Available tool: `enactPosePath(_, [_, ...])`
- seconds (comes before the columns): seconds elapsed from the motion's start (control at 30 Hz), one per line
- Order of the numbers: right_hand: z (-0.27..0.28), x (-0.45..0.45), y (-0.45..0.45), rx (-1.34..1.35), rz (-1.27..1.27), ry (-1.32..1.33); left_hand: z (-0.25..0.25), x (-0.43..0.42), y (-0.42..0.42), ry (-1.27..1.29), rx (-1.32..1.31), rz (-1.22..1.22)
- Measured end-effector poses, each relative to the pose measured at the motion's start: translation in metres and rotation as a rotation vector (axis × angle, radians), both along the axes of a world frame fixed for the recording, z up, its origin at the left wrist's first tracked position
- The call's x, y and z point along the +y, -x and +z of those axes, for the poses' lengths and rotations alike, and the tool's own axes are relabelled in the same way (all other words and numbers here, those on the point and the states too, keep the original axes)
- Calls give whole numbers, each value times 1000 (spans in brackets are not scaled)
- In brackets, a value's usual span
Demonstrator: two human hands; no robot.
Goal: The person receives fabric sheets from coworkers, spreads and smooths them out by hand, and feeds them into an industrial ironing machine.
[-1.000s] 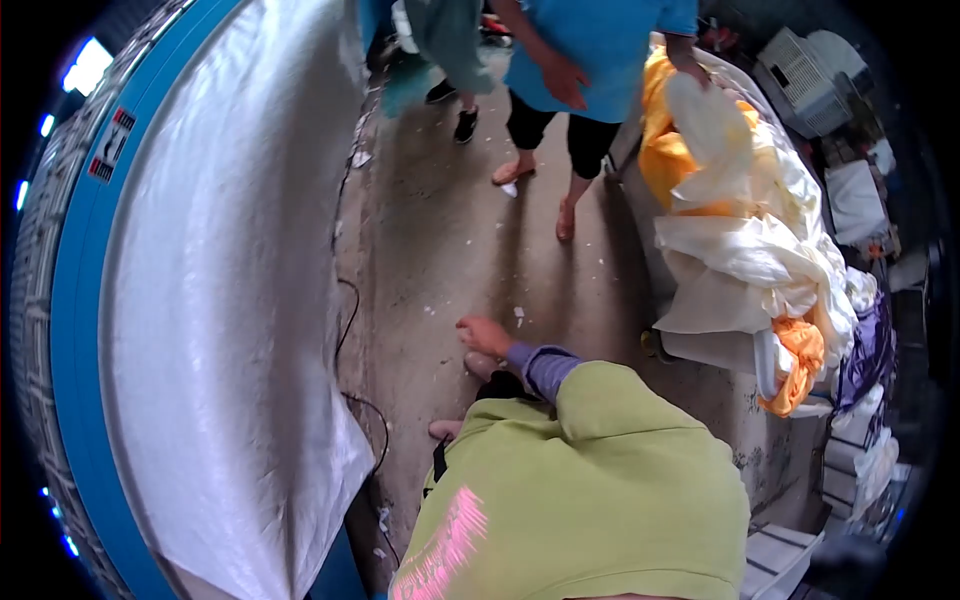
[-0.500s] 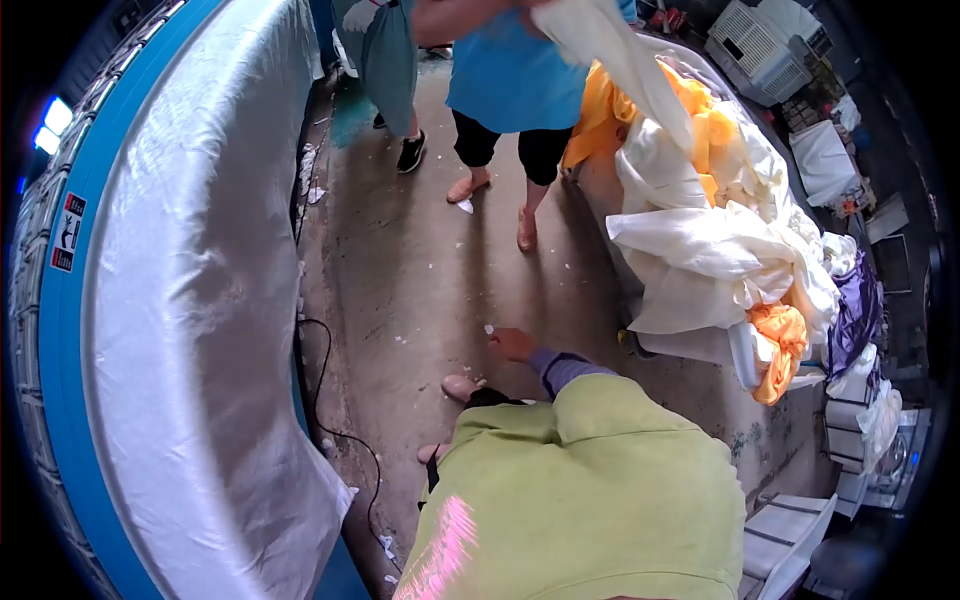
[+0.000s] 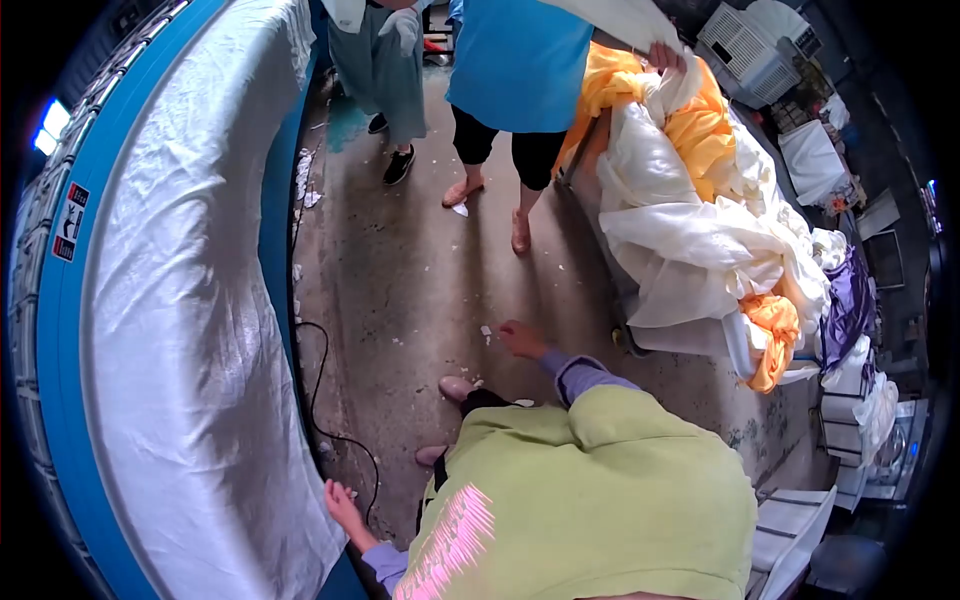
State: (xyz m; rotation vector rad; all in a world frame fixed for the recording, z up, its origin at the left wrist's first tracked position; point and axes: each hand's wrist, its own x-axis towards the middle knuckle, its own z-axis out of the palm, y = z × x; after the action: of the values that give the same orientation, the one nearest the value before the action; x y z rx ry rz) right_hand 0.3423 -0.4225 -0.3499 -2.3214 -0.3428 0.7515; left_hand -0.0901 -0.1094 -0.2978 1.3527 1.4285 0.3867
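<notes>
My left hand (image 3: 345,508) is at the lower right edge of a white sheet (image 3: 190,330), its fingertips touching or almost touching the fabric, somewhat apart. The sheet is draped along a blue machine frame (image 3: 55,330) on the left. My right hand (image 3: 522,340) hangs over the concrete floor, away from the sheet, its fingers loosely bent and apart with nothing visible in them. Both hands come out of purple sleeves under my green shirt (image 3: 610,500).
A co-worker in a blue top (image 3: 520,65) holds up pale cloth beside a cart (image 3: 690,337) heaped with white and orange fabric (image 3: 700,250). Another person in grey-green clothing (image 3: 385,80) stands behind. A black cable (image 3: 318,390) and white scraps lie on the floor (image 3: 400,280).
My left hand has come into view at the sheet's edge. My right hand has shifted slightly right. The sheet's right edge has moved left, and the co-worker's pale cloth has been raised.
</notes>
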Motion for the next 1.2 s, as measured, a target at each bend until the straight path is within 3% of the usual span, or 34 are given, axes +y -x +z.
enactPosePath(0.1, [-44, -37, -11, 23, -422, -321, 59, 6, -25, -16, -4, -23])
enactPosePath(0.2, [32, -48, -37, -26, -729, -192, 96, 3, -38, 40, -71, -14])
enactPosePath(0.27, [22, -82, -71, -203, -684, -418, 108, -3, -45, 79, -117, 8])
enactPosePath(0.33, [121, -67, -80, -333, -921, -338, 111, -8, -47, 81, -87, 1])
enactPosePath(0.4, [114, -95, -123, -520, -951, -383, 113, -13, -48, 84, -70, 4])
enactPosePath(0.47, [168, -94, -143, -910, -1001, -300, 116, -18, -48, 85, -69, 18])
enactPosePath(0.53, [204, -122, -181, -1015, -1053, -267, 117, -23, -47, 91, -49, 33])
enactPosePath(0.6, [271, -114, -195, -1121, -1023, -452, 119, -27, -47, 115, -82, 63])
enactPosePath(0.67, [281, -112, -226, -1334, -665, -532, 122, -32, -56, 161, -169, 101])
enactPosePath(0.73, [277, -72, -252, -1325, -380, -534, 125, -32, -76, 182, -204, 61])
enactPosePath(0.8, [237, -20, -273, -1008, -98, -467, 122, -28, -101, 174, -207, -11])
enactPosePath(0.83, [237, 19, -246, -708, -169, -433, 121, -26, -113, 174, -199, -63])
enactPosePath(0.93, [249, 122, -147, -158, -53, -576, 136, -25, -152, 190, -203, -139])
enactPosePath(0.97, [224, 140, -125, 70, 103, -816, 139, -25, -163, 227, -282, -103])
enactPosePath(1.0, [226, 156, -90, 22, 248, -753, 140, -24, -170, 267, -355, -67])
enactPosePath(1.03, [249, 161, -58, 393, 330, -796, 141, -20, -180, 307, -429, -57])
enactPosePath(1.07, [261, 165, -26, 549, 363, -789, 142, -15, -191, 346, -505, -44])
enactPosePath(1.17, [307, 163, 30, 1062, 845, -983, 151, 6, -234, 742, -889, -24])
enactPosePath(1.2, [326, 160, 39, 1209, 913, -851, 163, 6, -248, 785, -937, -29])
